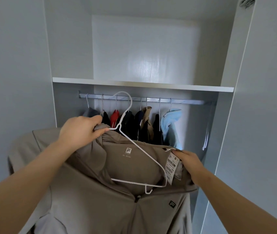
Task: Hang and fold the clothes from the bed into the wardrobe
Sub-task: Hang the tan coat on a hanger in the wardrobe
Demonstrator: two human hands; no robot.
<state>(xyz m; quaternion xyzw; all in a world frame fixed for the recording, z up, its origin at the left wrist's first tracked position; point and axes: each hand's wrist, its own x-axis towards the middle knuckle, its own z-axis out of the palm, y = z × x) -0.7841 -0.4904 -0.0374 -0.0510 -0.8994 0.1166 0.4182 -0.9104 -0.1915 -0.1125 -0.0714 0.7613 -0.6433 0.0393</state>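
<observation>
Gripping taupe jacket (92, 200) collar and white hanger (144, 153) in left hand (82, 130); right hand (187, 159) pinching shoulder beside barcode tag (172, 164) reading "2XL"; F logo (128, 150) between hands.

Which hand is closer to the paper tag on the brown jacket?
The right hand. It grips the jacket right beside the paper tag, fingertips at its top edge. The left hand is farther, up at the collar, gripping it with the white hanger.
</observation>
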